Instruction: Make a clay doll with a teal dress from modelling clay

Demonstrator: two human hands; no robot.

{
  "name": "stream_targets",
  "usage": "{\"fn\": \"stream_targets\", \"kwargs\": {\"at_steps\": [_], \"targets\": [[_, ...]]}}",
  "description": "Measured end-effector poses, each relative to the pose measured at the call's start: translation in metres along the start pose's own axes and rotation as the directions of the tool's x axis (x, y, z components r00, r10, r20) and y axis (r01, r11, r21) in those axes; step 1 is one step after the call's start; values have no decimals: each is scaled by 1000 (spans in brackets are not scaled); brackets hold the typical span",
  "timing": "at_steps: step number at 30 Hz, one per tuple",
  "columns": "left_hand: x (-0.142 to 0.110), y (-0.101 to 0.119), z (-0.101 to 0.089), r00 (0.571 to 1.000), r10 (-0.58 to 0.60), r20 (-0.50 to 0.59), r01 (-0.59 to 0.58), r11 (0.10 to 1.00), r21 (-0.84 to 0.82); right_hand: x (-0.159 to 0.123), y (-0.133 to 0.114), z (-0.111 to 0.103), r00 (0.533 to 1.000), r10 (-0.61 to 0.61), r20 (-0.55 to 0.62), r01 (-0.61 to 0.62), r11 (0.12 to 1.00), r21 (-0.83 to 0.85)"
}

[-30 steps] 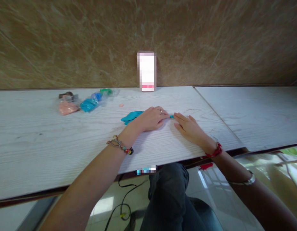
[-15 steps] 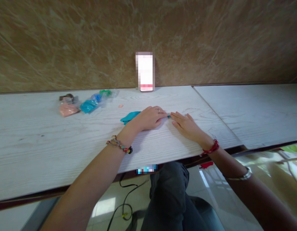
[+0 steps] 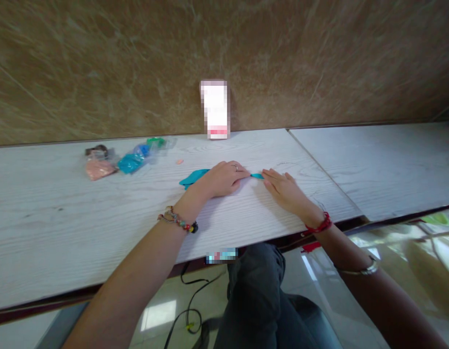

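A thin strip of turquoise modelling clay (image 3: 257, 176) lies on the white tabletop between my hands. My left hand (image 3: 228, 178), palm down, has its fingers bent together at the strip's left end, which narrows at the fingertips. Flat on the table, my right hand (image 3: 284, 190) stretches its fingers out, with the fingertips covering the strip's right end. Behind my left wrist a broader turquoise clay piece (image 3: 194, 178) shows in part. The left hand hides whether it joins the strip.
Bags of pink clay (image 3: 100, 168), turquoise clay (image 3: 130, 163) and green clay (image 3: 156, 142) lie at the back left. A small pink bit (image 3: 179, 161) is near them. A blurred phone (image 3: 215, 109) leans on the marbled wall. The table's front edge runs above my knees.
My right hand has shifted slightly right, away from my left hand. More of the turquoise strip shows between them. The left hand keeps nearly the same place.
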State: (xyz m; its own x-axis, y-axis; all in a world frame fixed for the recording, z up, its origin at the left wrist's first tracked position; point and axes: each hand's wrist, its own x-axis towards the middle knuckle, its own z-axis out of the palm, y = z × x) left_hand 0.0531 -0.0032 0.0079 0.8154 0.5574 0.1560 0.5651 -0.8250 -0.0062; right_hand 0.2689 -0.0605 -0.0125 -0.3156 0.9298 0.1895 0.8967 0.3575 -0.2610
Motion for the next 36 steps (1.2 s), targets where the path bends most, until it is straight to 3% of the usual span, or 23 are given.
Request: {"fn": "stream_targets", "kwargs": {"at_steps": [3, 8, 13, 18, 23, 26, 31, 36], "targets": [[0, 0, -2, 1000, -1, 10, 1, 1000, -9, -1, 3, 0, 999, 15, -40, -14, 999, 32], [0, 1, -3, 1000, -3, 13, 3, 1000, -6, -2, 3, -4, 1000, 6, 23, -4, 997, -77], [0, 0, -1, 1000, -7, -16, 7, 1000, -11, 3, 0, -4, 999, -19, -50, 16, 998, -54], [-1, -2, -1, 1000, 1, -26, -1, 1000, 6, 3, -2, -4, 998, -59, 37, 63, 992, -113], [-1, -2, -2, 999, 8, -37, -8, 1000, 15, 2, 4, 0, 1000, -4, -30, 5, 1000, 29], [0, -4, -3, 998, -21, -66, 22, 1000, 19, 4, 2, 0, 997, -12, -75, 15, 999, 49], [-2, -11, -4, 984, -133, -118, 140, 989, 52, 13, -10, -2, 992, -119, 35, 120, 992, -33], [-4, -17, -3, 963, -205, -173, 221, 972, 81, 23, -17, -1, 987, -156, 48, 160, 984, -74]]}}
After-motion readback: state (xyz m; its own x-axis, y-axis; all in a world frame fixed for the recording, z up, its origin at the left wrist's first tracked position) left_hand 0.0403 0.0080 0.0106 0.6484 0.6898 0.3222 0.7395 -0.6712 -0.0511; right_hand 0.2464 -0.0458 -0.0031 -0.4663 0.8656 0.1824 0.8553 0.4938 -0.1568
